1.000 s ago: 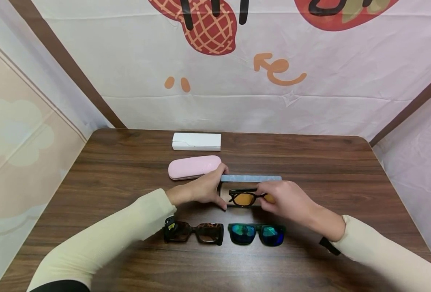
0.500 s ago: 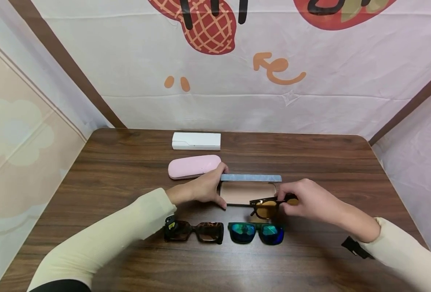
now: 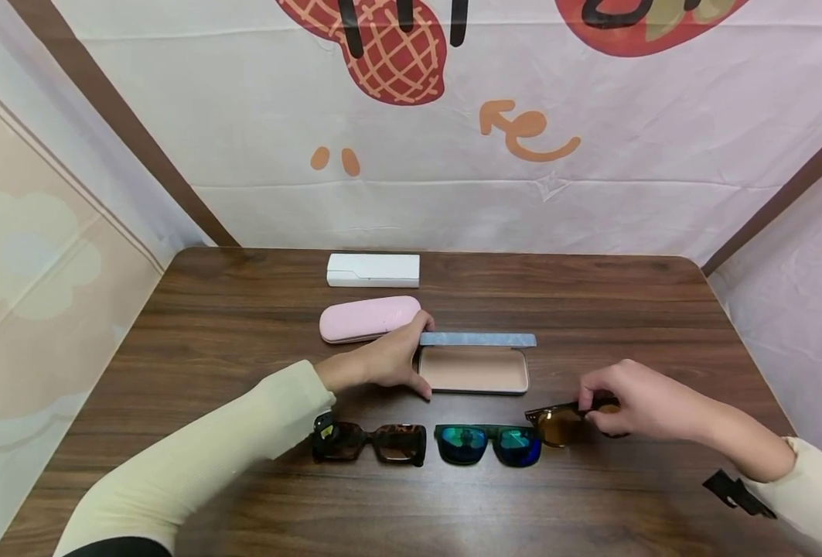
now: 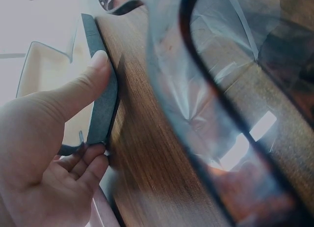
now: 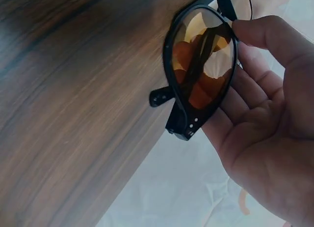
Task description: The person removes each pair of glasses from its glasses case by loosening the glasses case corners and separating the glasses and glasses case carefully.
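My right hand (image 3: 643, 406) pinches the amber sunglasses (image 3: 567, 422) low over the surface; left hand (image 3: 383, 363) steadies the open case (image 3: 476, 371), its grip clasping the edge.

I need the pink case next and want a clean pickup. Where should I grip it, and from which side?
Take the pink case across its narrow width near the middle, coming from above. It lies flat and shut, long axis left to right, with bare table before and behind it. Approach from its left half: the left hand sits by its right end.
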Action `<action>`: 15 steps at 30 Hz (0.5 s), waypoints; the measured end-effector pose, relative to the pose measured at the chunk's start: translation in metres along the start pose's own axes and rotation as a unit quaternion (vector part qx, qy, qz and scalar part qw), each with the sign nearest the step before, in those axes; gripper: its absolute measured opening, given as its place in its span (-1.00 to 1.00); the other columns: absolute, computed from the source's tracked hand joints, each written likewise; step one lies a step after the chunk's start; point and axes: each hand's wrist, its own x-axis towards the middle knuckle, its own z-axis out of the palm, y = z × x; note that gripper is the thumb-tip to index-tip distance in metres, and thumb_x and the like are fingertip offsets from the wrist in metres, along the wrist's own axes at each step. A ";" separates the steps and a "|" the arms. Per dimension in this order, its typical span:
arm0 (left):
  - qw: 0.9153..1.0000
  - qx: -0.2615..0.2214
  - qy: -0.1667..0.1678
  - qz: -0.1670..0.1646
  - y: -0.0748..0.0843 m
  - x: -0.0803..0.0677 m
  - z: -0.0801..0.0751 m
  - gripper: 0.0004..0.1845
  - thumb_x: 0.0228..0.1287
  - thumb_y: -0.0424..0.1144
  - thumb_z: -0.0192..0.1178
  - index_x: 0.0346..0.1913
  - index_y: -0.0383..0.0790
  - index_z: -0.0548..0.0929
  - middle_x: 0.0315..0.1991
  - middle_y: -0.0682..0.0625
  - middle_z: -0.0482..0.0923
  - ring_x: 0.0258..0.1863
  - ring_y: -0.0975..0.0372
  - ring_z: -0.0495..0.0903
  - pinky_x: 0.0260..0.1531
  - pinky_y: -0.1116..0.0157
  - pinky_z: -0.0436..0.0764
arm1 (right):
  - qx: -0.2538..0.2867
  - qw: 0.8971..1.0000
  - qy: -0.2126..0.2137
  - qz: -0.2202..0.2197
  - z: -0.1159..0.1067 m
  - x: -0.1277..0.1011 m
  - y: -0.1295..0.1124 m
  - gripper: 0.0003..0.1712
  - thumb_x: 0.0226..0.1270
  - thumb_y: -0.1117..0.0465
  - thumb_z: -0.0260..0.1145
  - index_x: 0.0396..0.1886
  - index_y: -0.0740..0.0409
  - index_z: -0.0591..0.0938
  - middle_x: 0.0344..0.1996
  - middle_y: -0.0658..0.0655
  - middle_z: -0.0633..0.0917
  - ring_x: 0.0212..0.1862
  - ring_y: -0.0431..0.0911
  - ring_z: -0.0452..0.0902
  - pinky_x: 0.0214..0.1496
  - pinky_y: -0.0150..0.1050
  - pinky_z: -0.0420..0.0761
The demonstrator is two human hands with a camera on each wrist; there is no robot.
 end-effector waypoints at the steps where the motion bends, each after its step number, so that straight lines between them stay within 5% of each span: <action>1: 1.000 -0.001 -0.001 -0.001 0.000 0.000 0.000 0.05 -0.19 -0.19 0.72 0.26 -0.35 0.19 0.12 -0.24 0.44 0.14 0.07 0.47 0.22 0.10 0.44 | 0.003 1.000 -0.003 0.002 0.000 -0.002 0.001 -0.71 0.20 0.38 0.40 -0.36 -0.17 0.63 -0.34 -0.27 0.67 -0.51 -0.40 0.30 -0.47 -0.38 0.43; 15: 1.000 0.001 0.003 0.002 -0.002 0.001 0.001 0.04 -0.20 -0.18 0.72 0.25 -0.35 0.20 0.11 -0.23 0.44 0.13 0.07 0.47 0.21 0.10 0.45 | 0.029 0.999 -0.019 0.005 0.012 -0.029 0.025 -0.72 0.25 0.38 0.41 -0.34 -0.15 0.62 -0.33 -0.26 0.66 -0.51 -0.41 0.31 -0.48 -0.38 0.45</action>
